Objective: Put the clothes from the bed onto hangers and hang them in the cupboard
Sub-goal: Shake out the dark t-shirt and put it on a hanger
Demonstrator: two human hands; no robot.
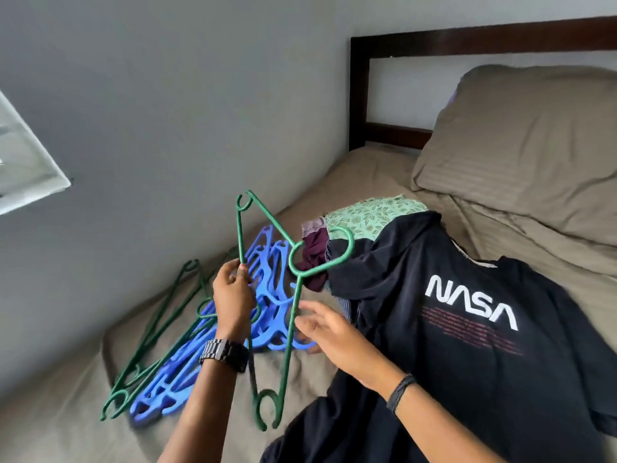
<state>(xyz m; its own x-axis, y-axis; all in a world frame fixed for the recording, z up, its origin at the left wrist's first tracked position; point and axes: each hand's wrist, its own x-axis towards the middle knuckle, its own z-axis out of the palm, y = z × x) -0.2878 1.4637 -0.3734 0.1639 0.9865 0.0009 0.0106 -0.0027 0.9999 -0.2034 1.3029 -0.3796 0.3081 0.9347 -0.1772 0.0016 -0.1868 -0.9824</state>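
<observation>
A: Hands?
B: My left hand [233,297] grips the green plastic hanger [293,289], lifted just left of the black NASA T-shirt [450,322]. My right hand [334,335] hovers over that shirt's edge, fingers spread.

home bedroom, bed [367,175] with pillow [521,135], dark headboard [359,95]

Left hand [233,295] grips a green hanger [293,295] up off the bed [367,175], right hand [329,332] hovers open right beside it. Black NASA tee [450,329] is spread out, blue hangers [187,359] piled to the left, pillow [521,142] by the headboard.
</observation>
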